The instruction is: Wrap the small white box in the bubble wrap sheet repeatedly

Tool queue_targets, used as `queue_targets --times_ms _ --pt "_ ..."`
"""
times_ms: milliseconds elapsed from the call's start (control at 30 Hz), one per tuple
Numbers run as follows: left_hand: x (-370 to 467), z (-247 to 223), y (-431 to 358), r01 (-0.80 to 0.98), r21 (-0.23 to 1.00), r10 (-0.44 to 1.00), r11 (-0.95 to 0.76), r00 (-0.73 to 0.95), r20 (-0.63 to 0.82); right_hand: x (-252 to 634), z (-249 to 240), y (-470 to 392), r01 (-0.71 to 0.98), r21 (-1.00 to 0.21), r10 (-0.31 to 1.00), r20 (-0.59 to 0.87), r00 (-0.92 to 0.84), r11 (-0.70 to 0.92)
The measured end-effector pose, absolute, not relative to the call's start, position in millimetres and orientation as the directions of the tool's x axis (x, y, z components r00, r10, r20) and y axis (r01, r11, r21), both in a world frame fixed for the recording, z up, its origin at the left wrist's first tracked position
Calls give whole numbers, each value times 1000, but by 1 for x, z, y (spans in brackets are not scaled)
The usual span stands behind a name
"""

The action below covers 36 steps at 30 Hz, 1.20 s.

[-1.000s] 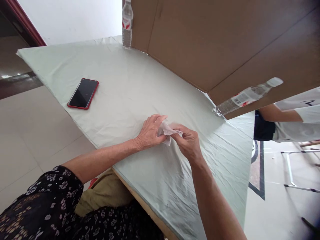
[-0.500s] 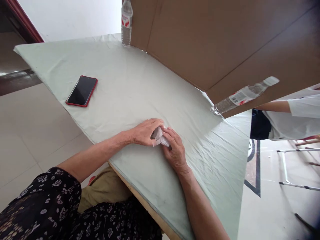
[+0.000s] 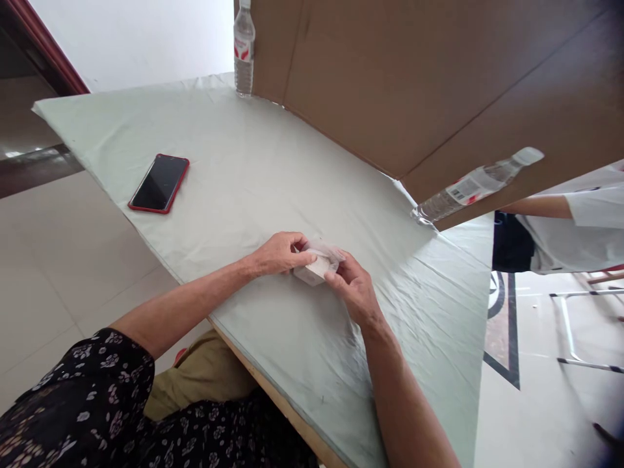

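A small, pale, box-like block (image 3: 311, 275) is sitting low over the near part of the surface (image 3: 273, 175), between the two hands, with translucent film (image 3: 327, 250) bunching along its far side. Whether the block is resting on the cloth or being held just above it, I cannot tell. The left hand (image 3: 280, 253) is grasping its left end, the thumb lying along the top and the fingers curling behind. The right hand (image 3: 355, 286) is pinching the film at the right end between thumb and fingers; whether it is also gripping the block is not showing clearly.

Half a second ago the hands were closing around a crumpled whitish bundle; now they are standing further apart, and the block's flat faces are showing. That is suggesting the film is loosening or being rearranged around it, though how much is still covering the block is hard to judge.

Further out, a red-cased phone (image 3: 160, 184) is lying to the left, untouched. Beyond the hands, a brown cardboard panel (image 3: 361, 71) is standing, with one clear bottle (image 3: 244, 55) standing at its left end and another bottle (image 3: 475, 187), appearing tilted, by its right. Past that, another person's white sleeve (image 3: 595, 205) is showing.
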<state>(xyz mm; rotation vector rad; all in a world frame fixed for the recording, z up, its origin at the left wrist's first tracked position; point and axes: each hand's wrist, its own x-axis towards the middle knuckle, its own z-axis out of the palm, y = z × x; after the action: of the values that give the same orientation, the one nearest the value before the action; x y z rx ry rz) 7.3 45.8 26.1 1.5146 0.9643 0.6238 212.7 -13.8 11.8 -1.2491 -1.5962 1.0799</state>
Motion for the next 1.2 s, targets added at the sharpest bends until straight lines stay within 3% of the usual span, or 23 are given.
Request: queue_targets --times_ms 67,167,233,400,600,733,1033,1200 --pt "6 30 45 262 965 839 24 520 -162 211 5 -16 222 -970 986 66 -156 100" --pt "5 33 45 350 923 875 -158 484 -34 204 -2 -19 209 -975 996 61 -69 74" --pt "4 34 45 306 931 858 -201 513 16 202 -3 -19 171 -983 997 49 -60 59" --pt "3 32 46 -14 995 663 94 747 -52 204 -2 -18 218 -974 996 52 -74 67" --pt "3 26 47 -24 967 702 252 693 -165 210 2 -22 584 -762 932 362 28 278" --pt "3 23 48 -30 968 702 248 694 -159 209 2 -23 637 -685 914 400 -75 352" --pt "3 14 50 -21 974 676 225 724 -140 207 0 -12 528 -800 959 227 -173 284" --pt "6 19 49 -49 962 697 269 699 -160 205 -6 -13 358 -895 963 242 -116 268"
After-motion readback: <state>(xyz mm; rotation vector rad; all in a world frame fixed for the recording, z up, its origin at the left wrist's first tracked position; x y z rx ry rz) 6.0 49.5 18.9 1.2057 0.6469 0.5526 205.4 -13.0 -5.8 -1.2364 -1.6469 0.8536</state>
